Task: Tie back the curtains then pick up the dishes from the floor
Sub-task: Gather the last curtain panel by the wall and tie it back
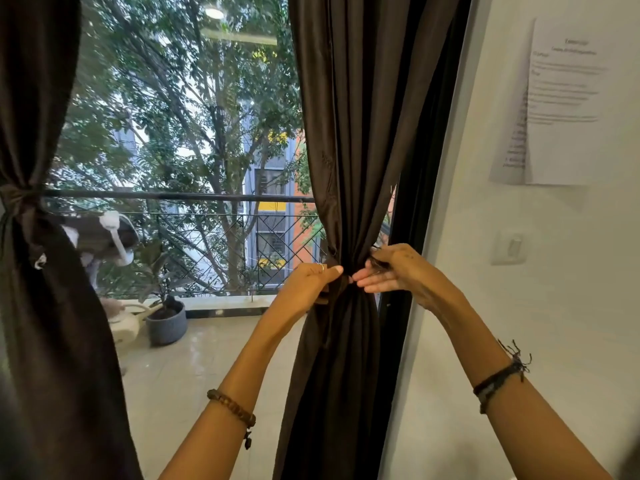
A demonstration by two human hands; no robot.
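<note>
A person stands at a large glass window, seen from their own head, with both bare arms raised to the dark brown, satin-like right curtain (360, 133). This looks like the first part of the task, tying back the curtains, and nearly its end: the matching dark brown left curtain (31, 133) is already gathered and knotted with a fabric tie (20, 197) at about rail height.

The right curtain is bunched into a narrow waist between the two hands. The left hand (311, 284) is closed in a fist on the gathered cloth from the left, thumb pressed on top. The right hand (391, 271) meets it from the right; its thumb and upper fingers pinch a dark strip of tie at the bunch, while its lower fingers lie straight and pointing left. Whether a knot is formed yet cannot be told.

The next move probably calls for pulling the tie snug and securing it without letting the gather slip, then turning to the floor.

No dishes are in view. Outside, a grey plant pot (166, 323) stands on the balcony floor.
</note>
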